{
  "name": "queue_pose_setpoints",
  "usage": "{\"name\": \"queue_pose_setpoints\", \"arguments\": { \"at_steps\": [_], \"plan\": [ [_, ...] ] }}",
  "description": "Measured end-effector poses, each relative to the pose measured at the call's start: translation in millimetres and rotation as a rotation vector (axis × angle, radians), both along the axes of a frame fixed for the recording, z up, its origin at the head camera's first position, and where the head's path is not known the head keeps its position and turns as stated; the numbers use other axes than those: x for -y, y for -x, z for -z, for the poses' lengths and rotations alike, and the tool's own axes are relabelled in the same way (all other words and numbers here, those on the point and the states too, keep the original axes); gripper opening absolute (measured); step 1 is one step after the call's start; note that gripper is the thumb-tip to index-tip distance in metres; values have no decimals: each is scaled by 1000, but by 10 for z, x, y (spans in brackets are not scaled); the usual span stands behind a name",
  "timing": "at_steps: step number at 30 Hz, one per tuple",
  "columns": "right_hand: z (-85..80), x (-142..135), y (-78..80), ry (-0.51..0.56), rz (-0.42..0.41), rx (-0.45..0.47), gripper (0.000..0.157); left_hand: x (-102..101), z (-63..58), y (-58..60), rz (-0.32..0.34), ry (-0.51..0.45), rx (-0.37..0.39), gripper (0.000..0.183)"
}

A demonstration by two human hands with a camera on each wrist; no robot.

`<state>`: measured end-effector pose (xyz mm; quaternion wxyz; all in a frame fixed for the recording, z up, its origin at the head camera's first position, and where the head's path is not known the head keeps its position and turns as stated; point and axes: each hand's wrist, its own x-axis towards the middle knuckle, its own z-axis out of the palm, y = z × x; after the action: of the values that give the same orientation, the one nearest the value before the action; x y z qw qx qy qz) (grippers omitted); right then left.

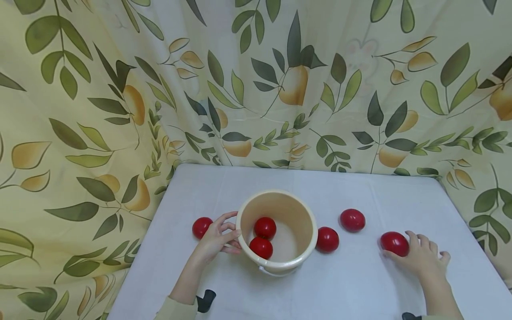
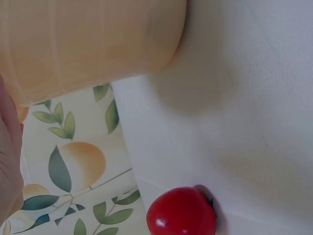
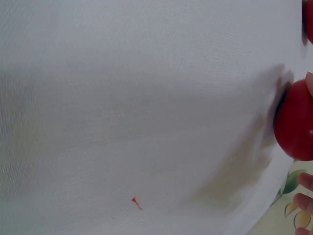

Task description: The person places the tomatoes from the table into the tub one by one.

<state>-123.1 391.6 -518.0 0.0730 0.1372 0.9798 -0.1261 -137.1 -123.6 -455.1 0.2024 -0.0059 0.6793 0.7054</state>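
Note:
A cream bucket point(image 1: 308, 213) stands upright on the table, two red tomatoes point(image 1: 265, 228) inside it. My left hand point(image 1: 218, 235) touches the bucket's left side near the rim, its fingers spread and fairly straight; only part of that hand point(image 2: 10, 161) shows in the left wrist view, beside the bucket wall point(image 2: 93, 44). Far to the right, my right hand point(image 1: 425, 255) holds another tomato point(image 1: 394, 244) between thumb and fingers. In the right wrist view this tomato point(image 3: 296, 122) is cut off by the frame edge, and whether it touches the table cannot be told.
One tomato point(image 1: 202, 227) lies left of the bucket, partly behind my left hand. Right of the bucket sit two more, a nearer tomato point(image 1: 327, 240) and a farther tomato point(image 1: 352, 220). A white cloth covers the table point(image 1: 340, 284); a leaf-and-fruit patterned curtain point(image 1: 256, 111) hangs behind it.

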Motion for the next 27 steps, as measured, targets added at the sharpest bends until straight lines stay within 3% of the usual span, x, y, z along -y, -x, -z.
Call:
{"name": "queue_pose_setpoints", "arguments": {
  "at_steps": [12,27],
  "plan": [
    [154,-44,-9,69,28,86,117,-1,8,0,-5,5,-2,55],
    [176,26,-8,18,-13,-20,106,9,-4,-14,5,-41,-7,57]
  ]
}}
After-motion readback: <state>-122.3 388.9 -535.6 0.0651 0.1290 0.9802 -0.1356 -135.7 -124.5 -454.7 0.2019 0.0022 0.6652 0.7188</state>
